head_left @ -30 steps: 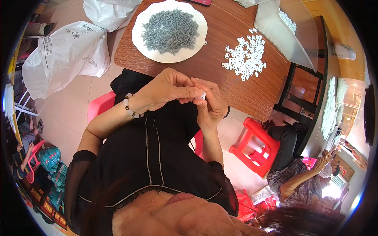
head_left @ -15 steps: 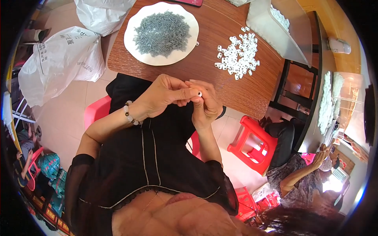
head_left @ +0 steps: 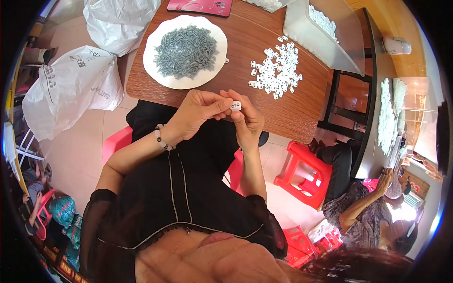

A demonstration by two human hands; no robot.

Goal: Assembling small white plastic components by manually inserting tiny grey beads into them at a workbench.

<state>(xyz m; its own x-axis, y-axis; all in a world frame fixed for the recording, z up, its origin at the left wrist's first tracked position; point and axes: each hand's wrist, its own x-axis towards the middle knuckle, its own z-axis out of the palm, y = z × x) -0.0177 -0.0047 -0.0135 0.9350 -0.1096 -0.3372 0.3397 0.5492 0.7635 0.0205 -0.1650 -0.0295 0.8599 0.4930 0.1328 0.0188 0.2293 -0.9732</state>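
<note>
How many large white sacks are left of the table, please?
2: the upper white sack beside the table, and the lower white sack, farther left in the picture. Others may be hidden.

Dark printed characters (head_left: 83, 66) mark 1 white sack (head_left: 71, 101).

The small piece (head_left: 236, 106) is white with dark spots; the loose pieces (head_left: 277, 70) are white too. The pins (head_left: 185, 52) are blue-grey, the plate (head_left: 222, 45) white, the table (head_left: 243, 35) reddish brown with streaky wood grain. The phone (head_left: 200, 6) is pink (paler swirls curl across it), the bracelet's beads (head_left: 158, 133) white and dark.
</note>
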